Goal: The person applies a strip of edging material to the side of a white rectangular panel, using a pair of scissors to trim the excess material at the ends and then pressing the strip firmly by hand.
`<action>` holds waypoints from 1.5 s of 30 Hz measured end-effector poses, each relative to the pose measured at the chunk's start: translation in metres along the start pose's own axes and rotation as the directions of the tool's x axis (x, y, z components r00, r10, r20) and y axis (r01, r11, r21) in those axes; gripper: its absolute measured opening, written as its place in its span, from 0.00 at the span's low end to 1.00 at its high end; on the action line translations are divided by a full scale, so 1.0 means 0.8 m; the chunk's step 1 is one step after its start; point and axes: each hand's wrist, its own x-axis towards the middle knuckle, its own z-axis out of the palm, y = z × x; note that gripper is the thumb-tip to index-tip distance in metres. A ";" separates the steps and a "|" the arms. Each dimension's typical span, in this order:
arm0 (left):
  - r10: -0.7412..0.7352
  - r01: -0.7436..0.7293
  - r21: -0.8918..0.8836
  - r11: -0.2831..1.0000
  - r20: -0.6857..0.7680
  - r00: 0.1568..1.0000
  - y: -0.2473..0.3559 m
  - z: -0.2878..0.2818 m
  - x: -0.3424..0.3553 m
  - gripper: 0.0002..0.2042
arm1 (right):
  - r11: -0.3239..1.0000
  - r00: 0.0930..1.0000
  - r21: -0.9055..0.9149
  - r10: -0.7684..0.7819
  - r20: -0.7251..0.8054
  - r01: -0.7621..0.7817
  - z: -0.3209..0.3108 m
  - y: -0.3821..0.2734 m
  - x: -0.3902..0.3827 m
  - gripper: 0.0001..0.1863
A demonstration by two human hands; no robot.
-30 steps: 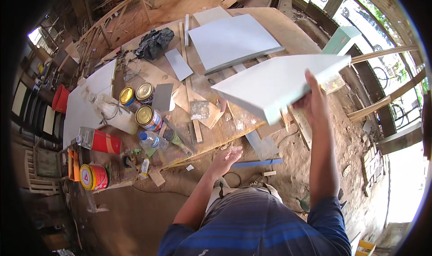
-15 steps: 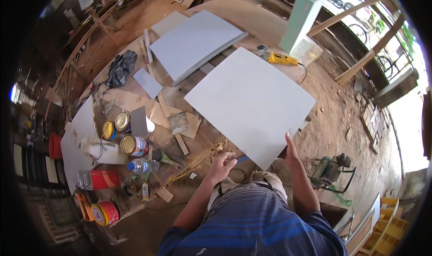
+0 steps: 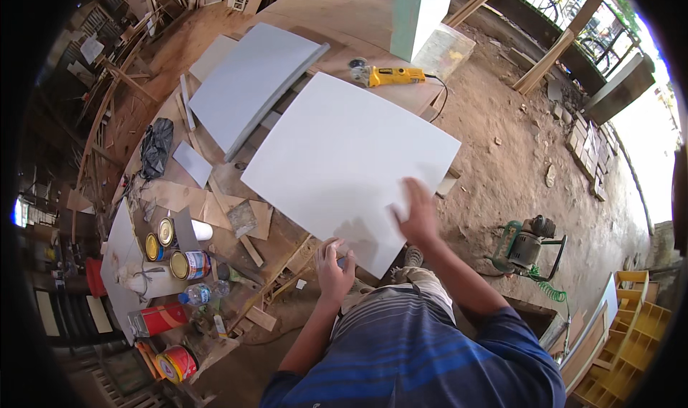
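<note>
A large white square panel [image 3: 344,150] lies flat on the workbench, one corner jutting over the bench's near edge. My right hand [image 3: 419,214] is over the panel's near right part, fingers stretched and thumb apart, slightly blurred; nothing shows in it. Whether it touches the surface I cannot tell. By the panel's near left edge, my left hand [image 3: 333,273] has its fingers curled toward the thumb. A small bluish bit shows between them, too little to name. Behind the panel rests a yellow angle grinder [image 3: 394,76] with its cord trailing right.
More grey-white panels [image 3: 251,85] lie at the far left of the bench. Paint cans [image 3: 190,265], a water bottle [image 3: 197,293], a red can [image 3: 159,318] and wood scraps crowd the left side. A green pillar [image 3: 416,21] stands behind; an air compressor [image 3: 527,247] sits on the floor at right.
My right hand has left the panel's near right edge and swung left over its surface. My left hand has risen slightly with fingers more curled. The view has shifted right.
</note>
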 end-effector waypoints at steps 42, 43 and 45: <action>-0.648 0.674 -0.737 0.041 0.494 0.580 -0.053 0.071 -0.067 0.18 | 0.664 0.109 0.341 -0.538 0.836 0.665 0.292 -0.267 0.114 0.52; -0.629 0.702 -0.707 0.085 0.509 0.588 -0.056 0.068 -0.064 0.18 | 0.518 0.122 0.450 -0.744 0.657 0.727 0.310 -0.268 0.086 0.51; -0.620 0.773 -0.630 0.071 0.579 0.529 -0.062 0.060 -0.060 0.19 | 0.449 0.177 0.516 -0.853 0.491 0.729 0.335 -0.265 0.075 0.51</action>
